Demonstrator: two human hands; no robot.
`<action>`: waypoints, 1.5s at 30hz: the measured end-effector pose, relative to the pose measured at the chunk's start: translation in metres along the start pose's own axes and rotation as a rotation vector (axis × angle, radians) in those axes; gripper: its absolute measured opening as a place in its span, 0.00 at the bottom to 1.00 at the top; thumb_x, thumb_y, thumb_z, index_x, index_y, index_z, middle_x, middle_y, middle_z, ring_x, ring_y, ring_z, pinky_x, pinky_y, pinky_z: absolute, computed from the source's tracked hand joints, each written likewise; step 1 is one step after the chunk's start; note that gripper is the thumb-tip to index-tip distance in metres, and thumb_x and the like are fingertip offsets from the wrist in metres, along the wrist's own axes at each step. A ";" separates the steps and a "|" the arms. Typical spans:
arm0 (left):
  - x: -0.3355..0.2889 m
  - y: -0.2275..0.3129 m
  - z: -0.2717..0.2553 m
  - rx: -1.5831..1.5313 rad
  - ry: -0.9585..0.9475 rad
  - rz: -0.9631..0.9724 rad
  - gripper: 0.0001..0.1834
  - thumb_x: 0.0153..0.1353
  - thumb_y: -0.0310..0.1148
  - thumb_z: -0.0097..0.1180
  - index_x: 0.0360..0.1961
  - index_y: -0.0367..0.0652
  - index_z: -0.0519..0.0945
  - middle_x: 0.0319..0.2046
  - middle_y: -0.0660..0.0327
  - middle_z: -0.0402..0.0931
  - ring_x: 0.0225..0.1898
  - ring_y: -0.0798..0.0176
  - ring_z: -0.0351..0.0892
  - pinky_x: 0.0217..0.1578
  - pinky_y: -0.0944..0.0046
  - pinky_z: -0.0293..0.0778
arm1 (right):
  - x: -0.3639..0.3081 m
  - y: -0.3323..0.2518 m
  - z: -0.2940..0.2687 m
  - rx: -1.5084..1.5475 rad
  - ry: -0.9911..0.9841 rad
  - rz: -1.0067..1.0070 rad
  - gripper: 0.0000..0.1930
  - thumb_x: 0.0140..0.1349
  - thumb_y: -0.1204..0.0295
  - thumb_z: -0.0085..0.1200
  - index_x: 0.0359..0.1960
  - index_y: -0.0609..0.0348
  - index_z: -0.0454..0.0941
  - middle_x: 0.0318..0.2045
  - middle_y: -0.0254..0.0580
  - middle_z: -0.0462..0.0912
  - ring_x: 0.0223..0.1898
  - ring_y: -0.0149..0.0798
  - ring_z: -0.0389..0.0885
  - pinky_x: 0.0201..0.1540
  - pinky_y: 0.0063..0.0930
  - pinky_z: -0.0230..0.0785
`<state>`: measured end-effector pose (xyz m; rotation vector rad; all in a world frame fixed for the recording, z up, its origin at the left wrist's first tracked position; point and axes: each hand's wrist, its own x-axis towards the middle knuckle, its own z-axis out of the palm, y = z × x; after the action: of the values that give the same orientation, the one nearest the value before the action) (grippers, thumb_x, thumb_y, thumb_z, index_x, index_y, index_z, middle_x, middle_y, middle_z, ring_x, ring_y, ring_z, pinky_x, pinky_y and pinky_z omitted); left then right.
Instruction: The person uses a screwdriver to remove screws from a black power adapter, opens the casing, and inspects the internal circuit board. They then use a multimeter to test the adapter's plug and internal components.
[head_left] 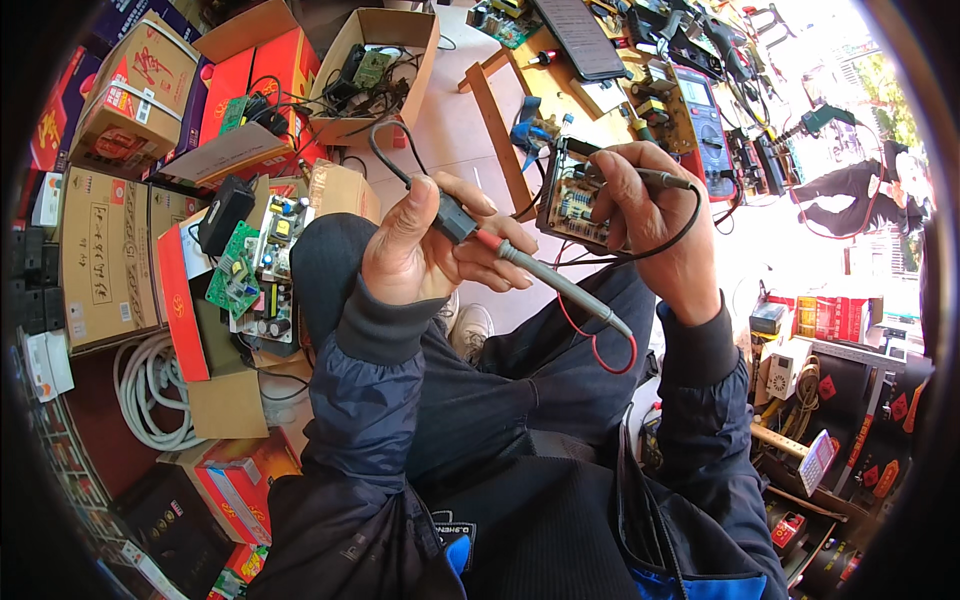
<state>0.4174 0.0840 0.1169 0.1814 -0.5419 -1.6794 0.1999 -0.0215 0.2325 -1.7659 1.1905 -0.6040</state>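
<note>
My left hand is closed round a black plug on a black cable. It also steadies a grey test probe with a red collar, whose collar end meets the plug; a red lead loops from its other end. My right hand grips a second probe, dark with a black lead, and the edge of a circuit board in a black housing. That board is tilted up in front of my knees. My fingers hide the second probe's tip, so contact with the board cannot be told.
A blue multimeter and a phone lie on the cluttered wooden bench ahead. On the left stand cardboard boxes, loose circuit boards and a coiled white hose. A toolbox is at the right.
</note>
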 end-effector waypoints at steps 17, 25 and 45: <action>-0.001 0.000 0.002 -0.063 -0.011 -0.022 0.31 0.80 0.61 0.35 0.57 0.41 0.71 0.52 0.25 0.78 0.47 0.29 0.87 0.46 0.44 0.89 | 0.017 -0.003 0.002 -0.342 0.058 -0.316 0.17 0.72 0.62 0.60 0.33 0.67 0.83 0.20 0.56 0.79 0.22 0.56 0.80 0.28 0.43 0.70; -0.002 0.000 0.000 -0.063 -0.017 0.000 0.32 0.80 0.60 0.34 0.58 0.39 0.70 0.52 0.23 0.77 0.47 0.27 0.86 0.45 0.42 0.89 | 0.025 -0.013 0.003 -0.408 0.017 -0.340 0.16 0.71 0.64 0.60 0.32 0.68 0.82 0.19 0.58 0.77 0.22 0.58 0.79 0.29 0.44 0.70; -0.004 0.001 0.000 -0.070 -0.021 0.027 0.32 0.81 0.58 0.31 0.60 0.36 0.68 0.52 0.17 0.73 0.47 0.26 0.86 0.43 0.40 0.89 | 0.010 0.000 -0.007 -0.125 -0.066 -0.167 0.07 0.69 0.73 0.60 0.41 0.66 0.81 0.28 0.43 0.85 0.30 0.30 0.82 0.36 0.27 0.75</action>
<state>0.4190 0.0882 0.1170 0.1057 -0.4987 -1.6727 0.1990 -0.0336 0.2353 -1.9900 1.0629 -0.5735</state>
